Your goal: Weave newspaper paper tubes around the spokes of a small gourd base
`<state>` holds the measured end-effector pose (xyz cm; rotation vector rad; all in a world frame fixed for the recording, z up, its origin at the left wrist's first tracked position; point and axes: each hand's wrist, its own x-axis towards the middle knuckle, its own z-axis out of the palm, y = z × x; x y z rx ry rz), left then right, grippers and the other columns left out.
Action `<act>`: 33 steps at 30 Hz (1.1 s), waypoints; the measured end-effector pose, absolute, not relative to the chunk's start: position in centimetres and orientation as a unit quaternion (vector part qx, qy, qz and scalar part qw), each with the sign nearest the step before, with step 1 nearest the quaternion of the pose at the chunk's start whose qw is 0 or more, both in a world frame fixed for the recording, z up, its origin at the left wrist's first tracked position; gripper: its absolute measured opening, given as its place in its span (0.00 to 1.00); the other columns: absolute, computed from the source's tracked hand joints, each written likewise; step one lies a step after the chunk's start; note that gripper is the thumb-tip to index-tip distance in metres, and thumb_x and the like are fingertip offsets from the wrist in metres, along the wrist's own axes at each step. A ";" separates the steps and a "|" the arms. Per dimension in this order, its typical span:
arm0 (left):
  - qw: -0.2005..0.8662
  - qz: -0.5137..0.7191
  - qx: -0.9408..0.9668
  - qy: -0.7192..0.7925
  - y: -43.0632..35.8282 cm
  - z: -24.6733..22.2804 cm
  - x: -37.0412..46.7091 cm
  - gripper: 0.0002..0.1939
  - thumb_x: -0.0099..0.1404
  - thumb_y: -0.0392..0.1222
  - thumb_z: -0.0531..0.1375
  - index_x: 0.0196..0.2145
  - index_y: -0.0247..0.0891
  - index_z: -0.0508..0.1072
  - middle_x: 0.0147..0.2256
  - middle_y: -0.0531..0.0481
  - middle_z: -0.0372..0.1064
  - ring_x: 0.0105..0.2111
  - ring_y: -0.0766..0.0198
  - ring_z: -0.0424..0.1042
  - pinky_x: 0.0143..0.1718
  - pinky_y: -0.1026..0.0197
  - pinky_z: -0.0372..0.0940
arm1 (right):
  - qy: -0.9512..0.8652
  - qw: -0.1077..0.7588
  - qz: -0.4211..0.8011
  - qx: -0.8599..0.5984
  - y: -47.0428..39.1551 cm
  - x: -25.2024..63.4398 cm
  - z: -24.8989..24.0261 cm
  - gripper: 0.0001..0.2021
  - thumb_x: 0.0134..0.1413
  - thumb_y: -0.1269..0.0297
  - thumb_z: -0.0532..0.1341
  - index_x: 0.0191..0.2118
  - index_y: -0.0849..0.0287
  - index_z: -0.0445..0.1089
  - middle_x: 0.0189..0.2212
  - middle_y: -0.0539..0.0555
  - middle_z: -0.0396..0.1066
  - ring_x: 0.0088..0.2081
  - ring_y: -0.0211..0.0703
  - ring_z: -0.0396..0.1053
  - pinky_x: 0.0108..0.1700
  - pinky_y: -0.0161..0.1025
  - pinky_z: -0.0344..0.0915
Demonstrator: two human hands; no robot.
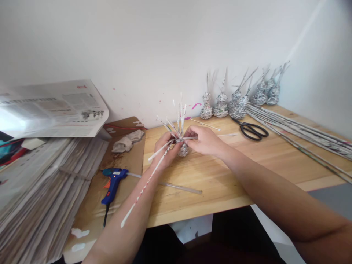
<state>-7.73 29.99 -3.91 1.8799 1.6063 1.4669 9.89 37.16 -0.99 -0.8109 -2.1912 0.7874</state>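
A small woven piece of rolled newspaper [183, 150] stands on the wooden table between my hands, its paper tubes fanning upward and outward. My left hand [167, 148] is closed around its upper part from the left. One long tube [145, 187] slants down across my left forearm. On the other side, my right hand [202, 138] pinches a paper tube [191, 138] against the weaving; what looks like its end sticks out to the right beyond the fingers. Parts of the weaving are hidden behind my fingers.
Several finished-looking woven newspaper shapes [221, 105] line the wall. Black-handled scissors [251, 130] and long paper tubes [299, 134] lie right. Left are a blue glue gun [114, 185] on cardboard, a crumpled cloth [128, 141] and stacked newspapers [55, 190]. A glue stick [181, 188] lies in front.
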 end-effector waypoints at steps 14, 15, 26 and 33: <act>0.212 0.510 0.637 0.538 29.7 -2.7 -7.9 0.09 0.59 0.42 0.67 0.34 0.39 0.73 0.31 0.50 0.74 0.30 0.64 0.72 0.31 0.61 0.66 | -0.829 0.289 0.364 -0.311 37.9 10.2 -0.5 0.03 0.53 0.66 0.66 0.32 0.59 0.77 0.28 0.51 0.78 0.31 0.40 0.73 0.34 0.36 0.63; 0.217 0.513 0.634 0.537 29.7 -2.8 -7.9 0.09 0.58 0.42 0.68 0.34 0.39 0.72 0.31 0.51 0.74 0.30 0.64 0.72 0.31 0.61 0.66 | -0.831 0.297 0.355 -0.308 37.9 10.3 -0.5 0.02 0.52 0.67 0.66 0.31 0.59 0.77 0.28 0.51 0.78 0.30 0.40 0.73 0.34 0.36 0.62; 0.206 0.502 0.645 0.539 29.6 -2.6 -8.0 0.11 0.59 0.46 0.68 0.34 0.39 0.74 0.30 0.50 0.74 0.27 0.65 0.70 0.29 0.62 0.66 | -0.897 0.351 0.163 -0.213 37.7 10.2 -1.0 0.06 0.51 0.76 0.61 0.29 0.59 0.73 0.29 0.53 0.72 0.31 0.42 0.68 0.36 0.37 0.59; 0.190 0.490 0.656 0.541 29.8 -2.8 -8.1 0.12 0.59 0.41 0.67 0.41 0.40 0.74 0.35 0.48 0.76 0.32 0.62 0.74 0.35 0.59 0.70 | -0.890 0.359 0.173 -0.223 37.9 10.2 -1.2 0.06 0.51 0.75 0.61 0.31 0.59 0.73 0.29 0.53 0.72 0.31 0.42 0.68 0.35 0.37 0.60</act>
